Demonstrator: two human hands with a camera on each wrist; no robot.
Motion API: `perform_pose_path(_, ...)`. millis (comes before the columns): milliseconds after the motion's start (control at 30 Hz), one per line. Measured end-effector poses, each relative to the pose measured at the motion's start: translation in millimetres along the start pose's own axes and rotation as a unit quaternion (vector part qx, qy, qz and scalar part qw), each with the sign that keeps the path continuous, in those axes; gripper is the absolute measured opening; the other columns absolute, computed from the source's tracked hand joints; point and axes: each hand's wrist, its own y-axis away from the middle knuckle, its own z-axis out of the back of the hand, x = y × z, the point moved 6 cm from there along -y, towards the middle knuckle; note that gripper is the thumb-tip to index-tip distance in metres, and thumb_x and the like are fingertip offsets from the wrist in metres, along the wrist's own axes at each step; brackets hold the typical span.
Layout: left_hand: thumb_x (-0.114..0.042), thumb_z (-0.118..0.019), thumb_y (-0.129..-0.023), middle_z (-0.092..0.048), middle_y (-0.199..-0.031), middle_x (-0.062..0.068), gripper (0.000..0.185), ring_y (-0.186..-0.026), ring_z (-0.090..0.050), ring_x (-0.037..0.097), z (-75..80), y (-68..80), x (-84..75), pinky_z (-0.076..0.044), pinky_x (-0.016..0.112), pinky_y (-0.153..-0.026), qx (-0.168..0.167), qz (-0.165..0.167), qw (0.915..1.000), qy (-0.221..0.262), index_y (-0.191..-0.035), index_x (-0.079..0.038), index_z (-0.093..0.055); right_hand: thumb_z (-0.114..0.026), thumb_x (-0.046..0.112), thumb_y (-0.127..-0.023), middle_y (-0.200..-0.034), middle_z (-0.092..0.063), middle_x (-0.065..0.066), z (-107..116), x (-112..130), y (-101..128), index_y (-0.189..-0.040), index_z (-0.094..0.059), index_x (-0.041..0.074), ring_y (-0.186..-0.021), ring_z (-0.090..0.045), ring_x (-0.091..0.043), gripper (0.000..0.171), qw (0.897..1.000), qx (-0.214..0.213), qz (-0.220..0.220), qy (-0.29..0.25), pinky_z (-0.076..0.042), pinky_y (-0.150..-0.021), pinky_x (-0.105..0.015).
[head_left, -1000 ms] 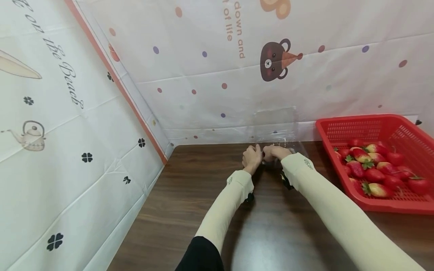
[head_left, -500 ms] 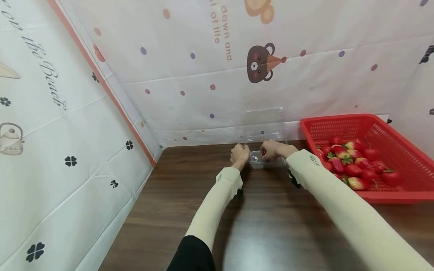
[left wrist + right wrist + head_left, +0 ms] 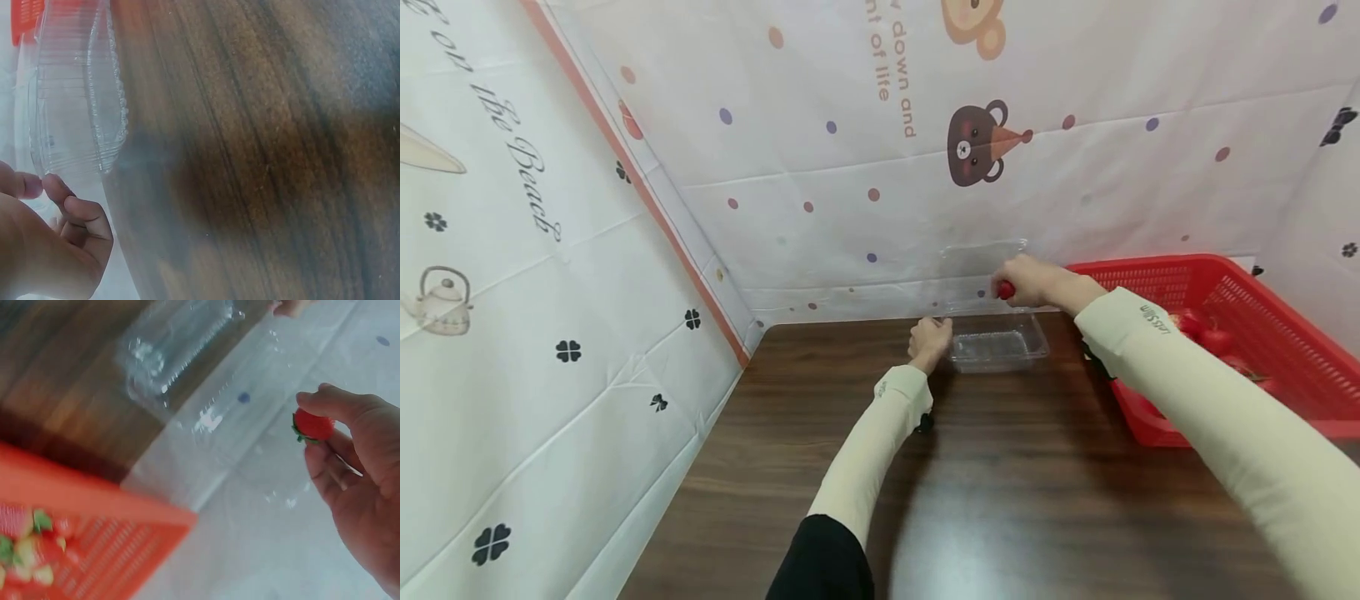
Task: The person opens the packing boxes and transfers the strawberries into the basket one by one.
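A clear plastic clamshell box [image 3: 996, 364] lies on the table by the back wall, its transparent lid [image 3: 981, 260] standing up behind it. At its left end my left hand [image 3: 929, 342] pinches the rim between thumb and fingers; the left wrist view shows this hand [image 3: 62, 244] at the corner of the box [image 3: 72, 119]. Above the box's right end, my right hand [image 3: 1030, 279] holds a red strawberry [image 3: 1005, 290]. In the right wrist view the strawberry [image 3: 314, 425], with its green leaves, sits between thumb and fingertips.
A red perforated basket [image 3: 1150, 429] with several strawberries [image 3: 1213, 340] stands right of the box, partly behind my right forearm. The brown wood-grain table [image 3: 820, 400] meets a printed white wall sheet [image 3: 820, 250] at the back and left.
My right hand has risen from the box and moved right, the strawberry in its fingers, so the box's inside shows. The left hand stays at the box; the view has shifted slightly.
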Motion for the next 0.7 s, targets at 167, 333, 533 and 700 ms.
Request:
perform_pose_path(167,-0.038,-0.06,-0.099,-0.076,-0.108,0.007,0.028,-0.1,-0.071,0.029,-1.5,1.5,0.4,-0.054,0.047,-0.091,0.002,0.007,0.9999,-0.008,-0.095,-0.014,-0.073,-0.074,-0.006,-0.084,-0.094,-0.073,-0.016,22.3,-1.7,17.9,-0.096,-0.075,0.004,-0.087,-0.066,-0.032,0.016,0.999,-0.035,0.019,0.022,-0.057,-0.083,-0.05)
perform_pose_path(333,-0.037,-0.059,-0.098,-0.075,-0.103,0.008,0.03,-0.093,-0.07,0.028,-2.2,2.6,-1.6,-0.054,0.045,-0.086,0.016,-0.002,0.9991,-0.038,-0.081,-0.013,-0.066,-0.074,-0.007,-0.086,-0.102,-0.075,-0.019,46.1,-9.8,43.0,-0.102,-0.078,0.005,-0.096,-0.061,-0.036,0.021,0.997,-0.063,0.004,0.047,-0.056,-0.087,-0.052)
perform_pose_path(533,-0.037,-0.058,-0.098,-0.075,-0.083,0.009,0.029,-0.077,-0.069,0.026,6.8,9.9,-3.3,-0.052,0.039,-0.069,0.051,-0.012,0.9962,-0.07,-0.084,-0.012,-0.064,-0.073,-0.008,-0.086,-0.114,-0.071,-0.027,70.4,-29.3,73.5,-0.112,-0.076,0.0,-0.104,-0.061,-0.042,0.027,0.995,-0.073,-0.022,0.059,-0.056,-0.089,-0.054)
perform_pose_path(700,-0.034,-0.057,-0.097,-0.066,-0.078,0.004,0.029,-0.071,-0.062,0.021,10.6,13.7,-7.0,-0.045,0.034,-0.06,0.063,-0.027,0.9953,-0.068,-0.074,-0.016,-0.056,-0.073,-0.008,-0.086,-0.115,-0.069,-0.031,81.0,-51.3,97.4,-0.115,-0.073,-0.004,-0.104,-0.063,-0.044,0.03,0.994,-0.064,-0.056,0.062,-0.056,-0.091,-0.057)
